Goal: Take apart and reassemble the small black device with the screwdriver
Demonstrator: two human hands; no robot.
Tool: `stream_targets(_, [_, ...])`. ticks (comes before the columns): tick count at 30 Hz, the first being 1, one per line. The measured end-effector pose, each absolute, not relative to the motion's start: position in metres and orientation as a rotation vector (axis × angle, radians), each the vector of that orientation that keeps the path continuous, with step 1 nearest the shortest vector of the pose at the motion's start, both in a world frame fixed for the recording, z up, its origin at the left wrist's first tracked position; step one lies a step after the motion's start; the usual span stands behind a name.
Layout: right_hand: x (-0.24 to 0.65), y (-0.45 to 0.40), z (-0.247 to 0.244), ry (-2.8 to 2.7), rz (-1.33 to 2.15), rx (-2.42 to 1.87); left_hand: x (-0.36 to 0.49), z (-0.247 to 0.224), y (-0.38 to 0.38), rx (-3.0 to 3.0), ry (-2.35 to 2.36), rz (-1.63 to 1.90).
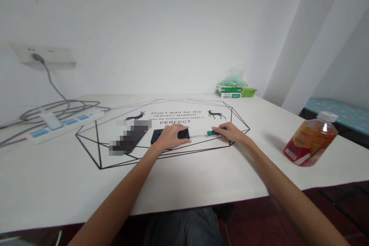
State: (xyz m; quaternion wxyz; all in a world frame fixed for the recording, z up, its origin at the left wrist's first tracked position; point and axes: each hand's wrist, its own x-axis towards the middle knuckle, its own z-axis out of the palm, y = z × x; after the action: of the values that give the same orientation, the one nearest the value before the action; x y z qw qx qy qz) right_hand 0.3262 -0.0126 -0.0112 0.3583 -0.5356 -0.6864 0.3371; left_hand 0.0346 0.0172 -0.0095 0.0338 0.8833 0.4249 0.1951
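Observation:
My left hand [171, 137] is closed over a small black box-shaped device [156, 134], its thumb and fingers on the device's near and far sides. The device lies flat on the white table, and the palm hides its middle. In my right hand [230, 132] is a screwdriver [212, 133] with a green and black handle. Its thin metal shaft points left and ends at or very near the device's right end; I cannot tell whether the tip touches. Left of the device lies a dark phone-like slab [134, 138], partly blurred out.
A bottle [310, 138] of orange drink stands at the right. A power strip [66, 125] and coiled grey cable [54, 109] lie at the left, below a wall socket [43, 54]. Green and white boxes [230, 91] with a plastic bag [235, 78] sit at the back.

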Motion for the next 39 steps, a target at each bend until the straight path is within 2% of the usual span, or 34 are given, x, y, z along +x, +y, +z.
stream_targets(3, [0.322,-0.015,-0.009,-1.792,0.800,-1.412,0.035,-0.010,0.017,2.724,1.309,0.591])
stream_targets(9, [0.322,-0.021,-0.004,-1.690,1.135,-1.415,0.035,-0.008,0.015,2.731,1.315,0.556])
stream_targets(17, [0.322,-0.011,-0.013,-1.948,0.530,-1.511,0.035,-0.009,0.016,2.758,1.304,0.558])
stream_targets(25, [0.325,-0.019,-0.004,-1.783,1.011,-1.540,0.035,-0.008,0.015,2.786,1.334,0.493])
stream_targets(33, [0.324,-0.021,0.000,-1.904,0.801,-1.533,0.036,-0.006,0.015,2.779,1.342,0.478])
stream_targets(39, [0.327,-0.014,-0.009,-1.766,0.934,-1.563,0.036,-0.006,0.014,2.783,1.338,0.483])
